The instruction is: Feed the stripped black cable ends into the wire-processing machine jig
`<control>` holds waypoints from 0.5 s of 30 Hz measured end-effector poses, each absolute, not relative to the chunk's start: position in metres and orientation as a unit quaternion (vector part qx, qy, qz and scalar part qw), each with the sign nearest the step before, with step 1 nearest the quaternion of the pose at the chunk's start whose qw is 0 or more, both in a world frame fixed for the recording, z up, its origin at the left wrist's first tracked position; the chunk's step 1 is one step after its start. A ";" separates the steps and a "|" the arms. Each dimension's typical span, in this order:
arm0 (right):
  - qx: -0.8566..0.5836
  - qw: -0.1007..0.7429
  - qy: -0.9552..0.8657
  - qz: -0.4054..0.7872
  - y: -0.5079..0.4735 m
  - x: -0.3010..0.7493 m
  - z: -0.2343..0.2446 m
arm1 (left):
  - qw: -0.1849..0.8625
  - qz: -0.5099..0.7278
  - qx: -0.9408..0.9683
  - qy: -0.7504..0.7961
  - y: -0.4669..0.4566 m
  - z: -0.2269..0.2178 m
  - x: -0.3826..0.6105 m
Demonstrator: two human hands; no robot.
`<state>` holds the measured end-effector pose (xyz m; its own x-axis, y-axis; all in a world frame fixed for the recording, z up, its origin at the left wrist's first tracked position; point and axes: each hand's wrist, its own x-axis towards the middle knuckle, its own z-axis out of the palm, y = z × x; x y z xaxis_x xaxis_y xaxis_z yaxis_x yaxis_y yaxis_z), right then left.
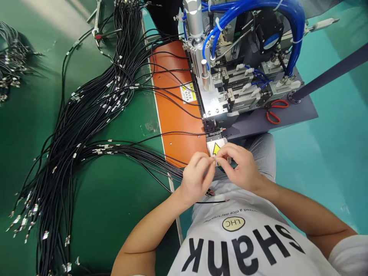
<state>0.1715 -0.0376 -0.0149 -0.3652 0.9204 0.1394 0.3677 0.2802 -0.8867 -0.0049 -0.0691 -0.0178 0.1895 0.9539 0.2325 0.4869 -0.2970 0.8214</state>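
Note:
My left hand [197,178] and my right hand [240,165] meet in front of my chest, fingertips pinched together on the thin end of a black cable [211,201]. The cable's loose part hangs below my left hand with bared coloured wires at its tip. Both hands sit just below the front jaw [214,132] of a crimping machine [230,76], beside its yellow warning label [216,148]. What exactly lies between the fingertips is too small to make out.
Several black cables with metal terminals [86,126] sprawl across the green table [115,199] on the left. An orange plate [172,111] lies beside the machine. Blue air hoses [253,11] loop over it. Red-handled scissors [274,111] rest on the grey base at right.

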 end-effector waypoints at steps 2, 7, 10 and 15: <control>-0.445 0.357 -0.662 0.486 -0.040 0.171 -0.018 | 0.192 0.393 0.775 0.456 -0.072 -0.021 -0.005; -0.465 0.333 -0.586 0.573 -0.039 0.171 -0.024 | 0.387 0.377 0.667 0.512 -0.065 -0.013 -0.006; -0.460 0.322 -0.602 0.568 -0.033 0.173 -0.020 | 0.527 0.383 0.527 0.546 -0.058 -0.005 -0.007; -0.456 0.326 -0.632 0.535 -0.031 0.172 -0.016 | 0.607 0.417 0.403 0.543 -0.056 -0.009 -0.012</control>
